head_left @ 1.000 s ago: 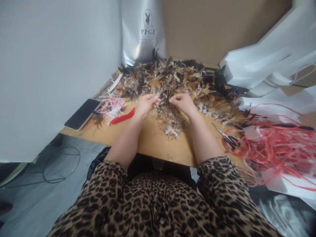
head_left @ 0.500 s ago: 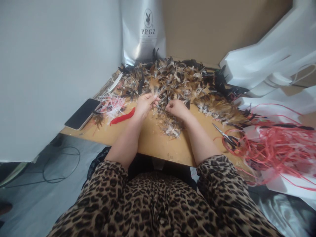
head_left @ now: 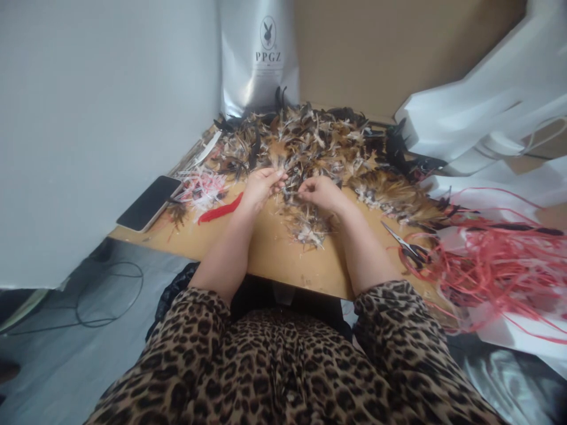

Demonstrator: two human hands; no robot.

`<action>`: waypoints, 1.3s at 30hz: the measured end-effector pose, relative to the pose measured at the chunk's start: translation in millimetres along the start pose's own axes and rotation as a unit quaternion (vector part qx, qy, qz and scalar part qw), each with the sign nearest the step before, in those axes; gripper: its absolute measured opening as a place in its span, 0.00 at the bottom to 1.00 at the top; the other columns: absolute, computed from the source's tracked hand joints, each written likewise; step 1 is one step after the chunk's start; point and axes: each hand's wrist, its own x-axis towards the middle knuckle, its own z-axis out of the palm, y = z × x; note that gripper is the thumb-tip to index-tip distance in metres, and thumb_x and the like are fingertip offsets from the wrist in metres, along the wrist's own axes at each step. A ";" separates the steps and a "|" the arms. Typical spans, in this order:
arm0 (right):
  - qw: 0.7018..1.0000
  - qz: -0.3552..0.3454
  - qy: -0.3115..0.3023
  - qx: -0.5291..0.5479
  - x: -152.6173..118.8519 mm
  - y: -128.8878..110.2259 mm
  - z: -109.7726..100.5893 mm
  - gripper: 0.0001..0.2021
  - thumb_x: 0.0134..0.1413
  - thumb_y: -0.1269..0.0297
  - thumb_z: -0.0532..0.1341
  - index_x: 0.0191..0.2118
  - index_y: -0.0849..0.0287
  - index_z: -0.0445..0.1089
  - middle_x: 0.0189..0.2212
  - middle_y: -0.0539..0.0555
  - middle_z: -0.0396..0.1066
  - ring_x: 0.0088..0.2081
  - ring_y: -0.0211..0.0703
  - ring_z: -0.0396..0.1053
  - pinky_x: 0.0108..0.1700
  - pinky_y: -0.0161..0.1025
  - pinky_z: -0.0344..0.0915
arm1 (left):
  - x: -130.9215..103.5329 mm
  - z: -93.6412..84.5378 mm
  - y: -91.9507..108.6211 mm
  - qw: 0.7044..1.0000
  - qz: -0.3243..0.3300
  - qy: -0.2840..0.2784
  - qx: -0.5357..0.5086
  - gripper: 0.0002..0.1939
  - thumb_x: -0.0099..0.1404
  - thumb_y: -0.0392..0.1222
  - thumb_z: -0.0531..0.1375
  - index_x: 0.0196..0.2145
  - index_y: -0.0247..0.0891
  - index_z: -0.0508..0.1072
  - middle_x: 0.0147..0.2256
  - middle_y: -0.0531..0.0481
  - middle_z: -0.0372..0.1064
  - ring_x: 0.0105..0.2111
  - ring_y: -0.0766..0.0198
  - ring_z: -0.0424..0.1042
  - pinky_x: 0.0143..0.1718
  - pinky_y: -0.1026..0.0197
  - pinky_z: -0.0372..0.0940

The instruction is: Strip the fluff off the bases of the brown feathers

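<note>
Brown, black and white feathers (head_left: 316,136) lie in a large heap across the back of the wooden table (head_left: 283,254). My left hand (head_left: 264,184) is closed in a pinch at the heap's front edge, on a brown feather (head_left: 277,152) that points up from the fingertips. Just to its right, my right hand (head_left: 318,192) has thumb and fingers pinched together on something too small to make out. A small gap separates the two hands. Below them lies a small pile of pale feather bits (head_left: 309,231).
At the left are a phone (head_left: 149,203), pink and white strips (head_left: 204,188) and a red strip (head_left: 220,211). Scissors (head_left: 405,243) and tangled red ribbon (head_left: 514,265) lie at the right. A silver bag (head_left: 261,77) stands behind the feathers.
My right hand has shifted slightly up and turned a little, its fingers still pinched. My left hand is almost unmoved. The camera view has shifted very slightly.
</note>
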 end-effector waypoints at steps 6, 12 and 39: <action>0.983 -0.108 0.141 -0.046 -4.1 -2.8 -19.7 0.06 0.45 0.68 0.60 0.30 0.61 0.74 0.28 0.52 0.69 0.30 0.38 0.64 0.35 0.35 0.59 | -3.9 -2.5 3.7 0.990 -0.116 -0.067 -0.036 0.02 0.58 0.31 0.63 0.30 0.29 0.73 0.29 0.47 0.76 0.22 0.73 0.72 0.20 0.73 0.61; 0.967 -0.134 0.165 -0.139 -9.8 -13.5 -18.0 0.09 0.51 0.68 0.57 0.35 0.59 0.75 0.34 0.55 0.69 0.35 0.42 0.66 0.37 0.37 0.59 | -7.8 -4.0 6.0 0.972 -0.175 -0.134 -0.077 0.01 0.60 0.29 0.60 0.32 0.28 0.73 0.32 0.42 0.76 0.23 0.72 0.73 0.22 0.73 0.65; 0.882 0.073 0.113 0.452 -1.6 -31.6 9.7 0.21 0.31 0.49 0.71 0.25 0.60 0.67 0.16 0.45 0.64 0.18 0.28 0.51 0.20 0.31 0.45 | -13.6 10.4 4.5 0.990 -0.017 -0.143 0.005 0.09 0.52 0.38 0.68 0.29 0.30 0.75 0.28 0.47 0.76 0.22 0.75 0.70 0.23 0.72 0.63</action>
